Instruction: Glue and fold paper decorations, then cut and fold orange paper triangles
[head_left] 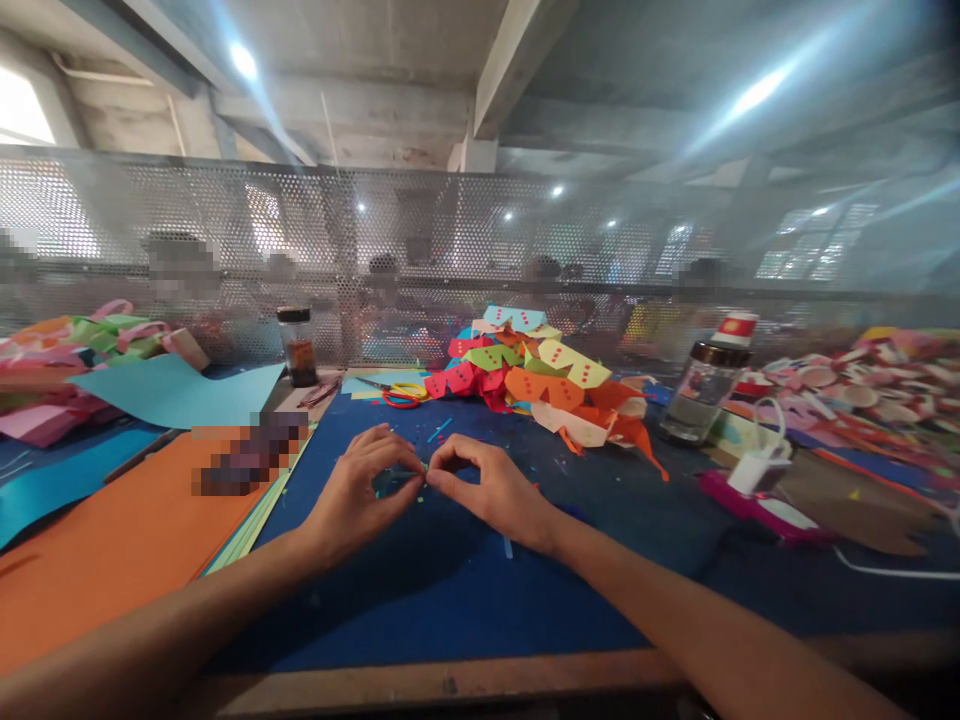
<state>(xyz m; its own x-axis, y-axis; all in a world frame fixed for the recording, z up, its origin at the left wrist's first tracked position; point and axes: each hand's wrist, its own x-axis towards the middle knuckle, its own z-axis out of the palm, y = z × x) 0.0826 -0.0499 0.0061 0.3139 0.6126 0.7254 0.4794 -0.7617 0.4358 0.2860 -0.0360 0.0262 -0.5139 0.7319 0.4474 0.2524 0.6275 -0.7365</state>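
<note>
Over the middle of the blue tabletop (360,620), my left hand (373,487) and my right hand (491,488) meet at their fingertips. Thumb and forefinger of each are pinched together. Whatever lies between them is too small to name. Tiny paper scraps and a thin blue strip (440,430) lie just beyond the fingers. Scissors (401,393) with yellow and red handles rest farther back. Behind my right hand rises a pile of cut, folded paper shapes (551,375) in red, orange, green and yellow, many marked with red dots.
Orange paper sheets (112,520) are stacked at left under a blurred dark object (251,455). A dark-lidded jar (300,348) stands behind. On the right are a glass bottle (694,395) and a pink power strip (761,508) with a white charger. A perforated metal screen (405,240) closes the back.
</note>
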